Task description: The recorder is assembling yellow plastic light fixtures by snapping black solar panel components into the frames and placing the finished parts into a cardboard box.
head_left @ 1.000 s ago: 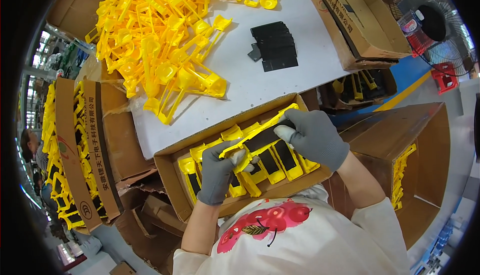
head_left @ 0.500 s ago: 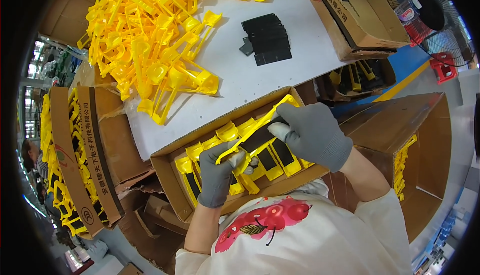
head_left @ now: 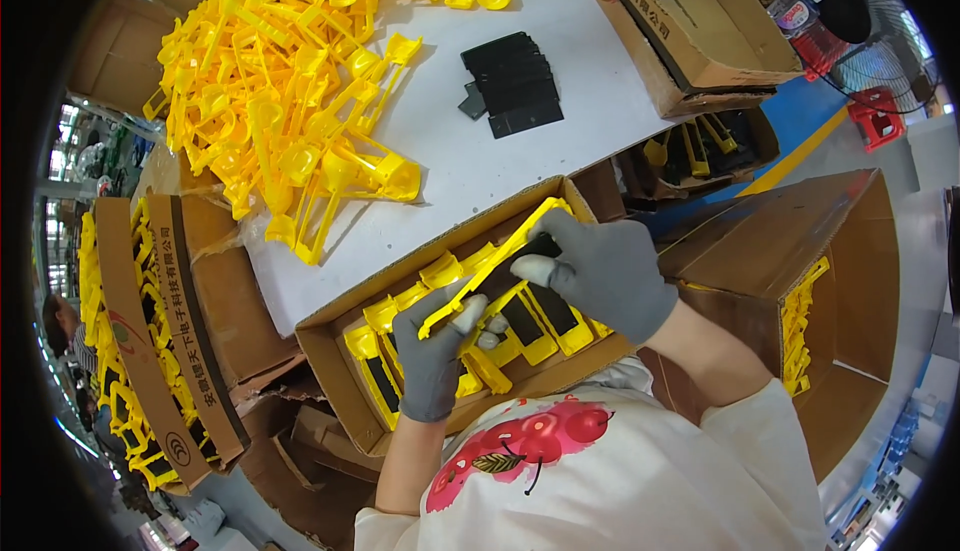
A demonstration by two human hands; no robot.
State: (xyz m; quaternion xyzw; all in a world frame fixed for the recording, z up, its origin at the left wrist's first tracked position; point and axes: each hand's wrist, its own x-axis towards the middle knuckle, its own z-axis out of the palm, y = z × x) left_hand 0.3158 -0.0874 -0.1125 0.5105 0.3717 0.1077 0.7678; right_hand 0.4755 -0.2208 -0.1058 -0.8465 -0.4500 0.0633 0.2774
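Both my hands wear grey gloves and hold a yellow plastic frame (head_left: 488, 269) above an open cardboard box (head_left: 333, 391). My left hand (head_left: 430, 359) grips its lower left end, and my right hand (head_left: 612, 276) pinches its upper right end. The frame is tilted, its long edge toward the head view, with a dark panel (head_left: 547, 247) partly visible under my right fingers. Inside the box, yellow frames with black panels (head_left: 553, 317) lie side by side; my hands cover some of them. On the white table, thin black plates (head_left: 513, 84) lie fanned in a stack.
A large heap of yellow frames (head_left: 290, 101) covers the table's left part. Another carton (head_left: 690, 31) stands at the table's far right. Filled cartons flank me, one on the left (head_left: 160, 331) and one on the right (head_left: 800, 326). A fan (head_left: 870, 41) stands beyond.
The held frame has turned slightly, so less of its dark panel shows. Both hands keep their grip. The whole view has shifted a little.
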